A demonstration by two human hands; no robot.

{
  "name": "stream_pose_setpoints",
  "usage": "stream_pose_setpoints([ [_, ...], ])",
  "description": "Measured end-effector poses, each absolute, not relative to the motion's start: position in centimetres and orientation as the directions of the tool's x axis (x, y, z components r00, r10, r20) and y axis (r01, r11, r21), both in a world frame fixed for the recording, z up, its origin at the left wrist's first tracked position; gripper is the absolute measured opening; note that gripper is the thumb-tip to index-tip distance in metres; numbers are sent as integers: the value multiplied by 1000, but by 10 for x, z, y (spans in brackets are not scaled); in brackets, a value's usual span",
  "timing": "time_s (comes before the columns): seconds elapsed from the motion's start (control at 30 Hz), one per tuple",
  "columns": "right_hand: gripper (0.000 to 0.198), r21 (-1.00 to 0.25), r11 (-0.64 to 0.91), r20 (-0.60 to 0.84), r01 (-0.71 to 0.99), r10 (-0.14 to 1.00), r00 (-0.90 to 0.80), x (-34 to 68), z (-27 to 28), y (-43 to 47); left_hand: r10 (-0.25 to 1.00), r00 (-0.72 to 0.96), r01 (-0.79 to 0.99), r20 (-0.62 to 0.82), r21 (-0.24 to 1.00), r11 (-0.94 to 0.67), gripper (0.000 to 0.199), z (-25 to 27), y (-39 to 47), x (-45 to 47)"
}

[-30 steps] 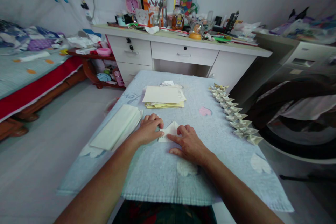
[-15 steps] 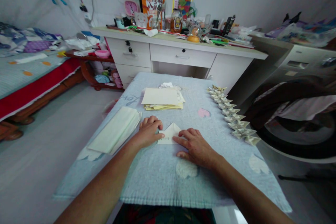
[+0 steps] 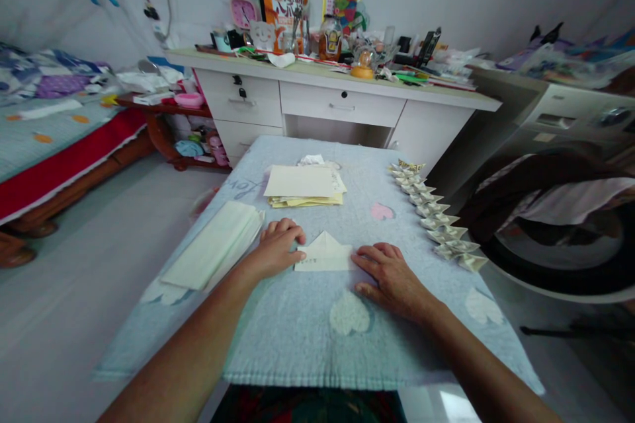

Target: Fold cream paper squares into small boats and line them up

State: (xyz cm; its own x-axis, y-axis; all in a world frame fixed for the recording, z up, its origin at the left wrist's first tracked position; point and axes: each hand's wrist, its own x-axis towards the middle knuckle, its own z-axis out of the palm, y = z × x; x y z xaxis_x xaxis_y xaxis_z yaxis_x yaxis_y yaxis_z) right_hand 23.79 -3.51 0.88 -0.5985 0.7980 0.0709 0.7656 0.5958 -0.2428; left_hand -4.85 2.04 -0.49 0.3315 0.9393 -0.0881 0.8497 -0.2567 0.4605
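A small sheet of folded paper (image 3: 323, 258), cream with a pointed top and a straight lower band, lies flat on the cloth in front of me. My left hand (image 3: 278, 248) holds its left end, thumb on the edge and fingers curled. At the right end, my right hand (image 3: 391, 277) rests with fingers stretched out and thumb apart, fingertips touching the paper. Behind it sits a stack of cream and yellow paper sheets (image 3: 300, 182). Left of my left hand lies a pile of long pale paper (image 3: 211, 244). Folded paper pieces (image 3: 439, 221) form a row along the right side.
A blue patterned cloth (image 3: 297, 344) covers the table. Beyond stands a white desk (image 3: 342, 102) crowded with jars, a snack bag (image 3: 282, 3) and a pink clock (image 3: 243, 13). A washing machine (image 3: 560, 125) is on the right, a bed (image 3: 59, 139) on the left.
My right hand has slid rightward along the folded paper to its right end, uncovering more of its surface. My left hand stays at the left end. The view has shifted slightly.
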Motion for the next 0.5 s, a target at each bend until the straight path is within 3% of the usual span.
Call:
stream_pose_setpoints([
  [0.1,47,-273,587,81,762,803,-590,242,12,-34,938,335,846,-86,466,-259,25,-6,21,-49],
  [0.2,31,-349,573,84,741,807,-585,238,18,-25,936,345,832,-65,483,-273,25,-6,22,-48],
  [0.3,22,-395,484,137,781,871,-471,221,21,-11,934,355,816,-47,503,-285,24,-7,22,-46],
  [0.5,39,-306,299,80,904,954,-288,179,4,6,931,363,802,-23,517,-299,23,-8,22,-44],
])
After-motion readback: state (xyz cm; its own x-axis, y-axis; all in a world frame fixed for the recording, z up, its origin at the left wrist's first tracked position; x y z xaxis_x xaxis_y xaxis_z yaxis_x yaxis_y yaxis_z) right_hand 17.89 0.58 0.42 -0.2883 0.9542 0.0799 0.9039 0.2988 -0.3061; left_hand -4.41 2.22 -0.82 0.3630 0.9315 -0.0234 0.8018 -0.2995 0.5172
